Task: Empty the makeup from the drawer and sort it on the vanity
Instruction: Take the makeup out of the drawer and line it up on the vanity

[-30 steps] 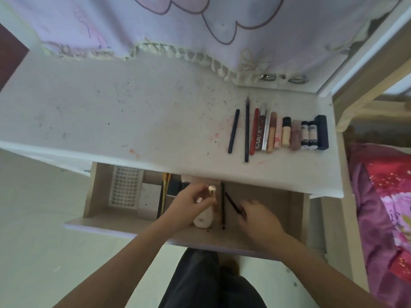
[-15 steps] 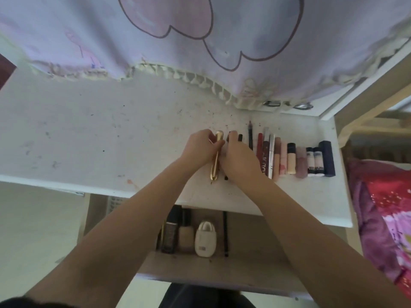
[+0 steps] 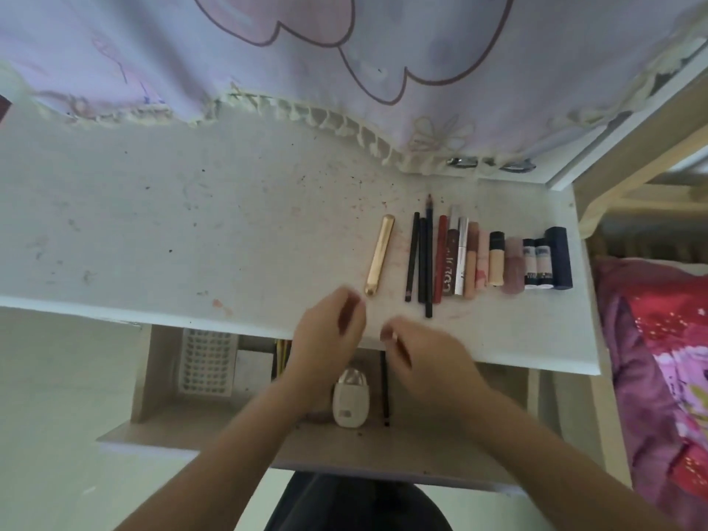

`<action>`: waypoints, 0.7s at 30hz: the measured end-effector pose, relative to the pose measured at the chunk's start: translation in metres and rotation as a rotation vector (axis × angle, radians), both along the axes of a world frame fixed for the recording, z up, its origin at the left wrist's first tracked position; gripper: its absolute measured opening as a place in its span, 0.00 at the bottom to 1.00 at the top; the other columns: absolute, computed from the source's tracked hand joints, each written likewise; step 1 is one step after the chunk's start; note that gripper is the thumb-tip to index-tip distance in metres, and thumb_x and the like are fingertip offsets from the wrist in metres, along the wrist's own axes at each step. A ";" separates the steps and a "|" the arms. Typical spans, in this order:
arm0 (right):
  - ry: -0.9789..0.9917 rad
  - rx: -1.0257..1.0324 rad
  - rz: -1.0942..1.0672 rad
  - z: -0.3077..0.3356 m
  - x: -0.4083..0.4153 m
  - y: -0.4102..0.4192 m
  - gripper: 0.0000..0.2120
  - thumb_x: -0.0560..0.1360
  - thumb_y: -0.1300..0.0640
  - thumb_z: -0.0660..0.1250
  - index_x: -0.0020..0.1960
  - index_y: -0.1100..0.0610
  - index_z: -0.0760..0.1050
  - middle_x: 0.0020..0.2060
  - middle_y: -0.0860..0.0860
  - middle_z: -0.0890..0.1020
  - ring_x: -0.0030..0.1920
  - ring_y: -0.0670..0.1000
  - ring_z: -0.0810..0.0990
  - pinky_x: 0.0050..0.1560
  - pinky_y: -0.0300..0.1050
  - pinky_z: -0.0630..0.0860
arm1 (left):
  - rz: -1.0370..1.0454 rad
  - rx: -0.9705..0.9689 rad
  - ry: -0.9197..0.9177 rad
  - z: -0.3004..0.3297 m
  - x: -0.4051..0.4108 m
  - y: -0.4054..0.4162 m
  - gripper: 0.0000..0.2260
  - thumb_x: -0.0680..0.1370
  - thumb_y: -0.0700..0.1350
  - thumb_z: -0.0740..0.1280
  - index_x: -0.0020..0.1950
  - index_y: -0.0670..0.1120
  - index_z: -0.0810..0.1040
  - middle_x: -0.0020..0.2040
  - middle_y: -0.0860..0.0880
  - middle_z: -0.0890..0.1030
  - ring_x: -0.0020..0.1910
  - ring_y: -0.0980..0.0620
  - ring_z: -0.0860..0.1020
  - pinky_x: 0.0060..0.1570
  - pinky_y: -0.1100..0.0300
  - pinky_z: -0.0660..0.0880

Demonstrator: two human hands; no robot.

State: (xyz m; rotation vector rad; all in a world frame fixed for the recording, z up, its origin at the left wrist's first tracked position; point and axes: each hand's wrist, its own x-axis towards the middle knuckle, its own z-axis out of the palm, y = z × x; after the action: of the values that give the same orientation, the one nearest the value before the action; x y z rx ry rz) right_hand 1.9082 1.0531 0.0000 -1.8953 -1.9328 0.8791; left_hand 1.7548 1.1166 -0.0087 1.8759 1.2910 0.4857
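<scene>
Left hand (image 3: pixel 329 331) and right hand (image 3: pixel 425 358): loosely curled, blurred, holding nothing, above worktop (image 3: pixel 191 224) edge. Gold metallic tube (image 3: pixel 379 254): slim, glossy, beside row of pencils (image 3: pixel 419 258). White oval compact (image 3: pixel 350 396): in drawer (image 3: pixel 161 377).

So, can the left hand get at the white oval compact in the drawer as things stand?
Probably yes. The left hand holds nothing and hovers just above the open drawer. The white oval compact lies uncovered below it, with only the left forearm partly across the items beside it.
</scene>
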 end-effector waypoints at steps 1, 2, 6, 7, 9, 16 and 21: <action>-0.018 -0.124 0.012 -0.015 -0.006 -0.021 0.08 0.78 0.48 0.54 0.48 0.49 0.70 0.38 0.44 0.76 0.37 0.46 0.75 0.36 0.39 0.69 | -0.037 -0.030 0.021 -0.011 -0.014 -0.026 0.04 0.77 0.53 0.59 0.42 0.61 0.68 0.34 0.58 0.74 0.35 0.61 0.75 0.34 0.70 0.72; -0.058 -0.244 0.005 -0.035 -0.010 -0.037 0.08 0.79 0.48 0.55 0.48 0.50 0.70 0.40 0.47 0.78 0.40 0.49 0.77 0.36 0.42 0.69 | -0.087 -0.054 0.098 -0.027 -0.026 -0.046 0.03 0.77 0.53 0.59 0.43 0.61 0.68 0.35 0.59 0.73 0.35 0.61 0.75 0.33 0.70 0.70; -0.128 -0.537 -0.151 -0.103 -0.021 -0.052 0.15 0.80 0.48 0.56 0.53 0.59 0.74 0.49 0.57 0.81 0.48 0.56 0.80 0.45 0.48 0.75 | -0.245 -0.058 0.652 -0.094 -0.034 -0.070 0.18 0.78 0.55 0.60 0.65 0.49 0.67 0.60 0.49 0.71 0.60 0.49 0.70 0.55 0.59 0.69; -0.121 -0.540 -0.186 -0.116 -0.024 -0.049 0.16 0.81 0.48 0.57 0.54 0.60 0.74 0.50 0.57 0.81 0.49 0.57 0.80 0.47 0.48 0.75 | -0.268 -0.051 0.759 -0.102 -0.029 -0.065 0.22 0.78 0.56 0.61 0.68 0.47 0.64 0.64 0.47 0.69 0.64 0.46 0.67 0.58 0.55 0.67; -0.152 -0.519 -0.196 -0.137 -0.031 -0.041 0.15 0.81 0.52 0.57 0.55 0.61 0.75 0.52 0.58 0.80 0.51 0.57 0.80 0.48 0.47 0.75 | -0.306 -0.040 0.869 -0.115 -0.015 -0.057 0.28 0.75 0.58 0.64 0.69 0.45 0.62 0.67 0.43 0.68 0.66 0.43 0.66 0.61 0.50 0.65; -0.259 -0.437 -0.189 -0.139 -0.032 -0.044 0.13 0.80 0.57 0.56 0.54 0.59 0.78 0.51 0.58 0.82 0.51 0.58 0.80 0.48 0.49 0.76 | -0.306 -0.037 0.847 -0.124 0.005 -0.059 0.22 0.76 0.52 0.66 0.66 0.43 0.68 0.64 0.43 0.72 0.63 0.43 0.70 0.55 0.52 0.68; -0.248 -0.349 -0.092 -0.088 -0.021 -0.063 0.12 0.80 0.51 0.56 0.58 0.54 0.74 0.53 0.55 0.77 0.52 0.57 0.78 0.48 0.48 0.74 | -0.352 -0.196 0.567 -0.098 -0.018 -0.065 0.14 0.77 0.49 0.65 0.61 0.47 0.72 0.60 0.46 0.74 0.58 0.48 0.71 0.51 0.59 0.64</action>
State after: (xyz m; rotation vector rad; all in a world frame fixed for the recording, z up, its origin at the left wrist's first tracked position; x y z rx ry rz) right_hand 1.8872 0.9901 -0.0876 -2.3740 -1.9030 1.0534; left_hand 1.7371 1.0515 -0.1063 2.0844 1.2515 -0.3716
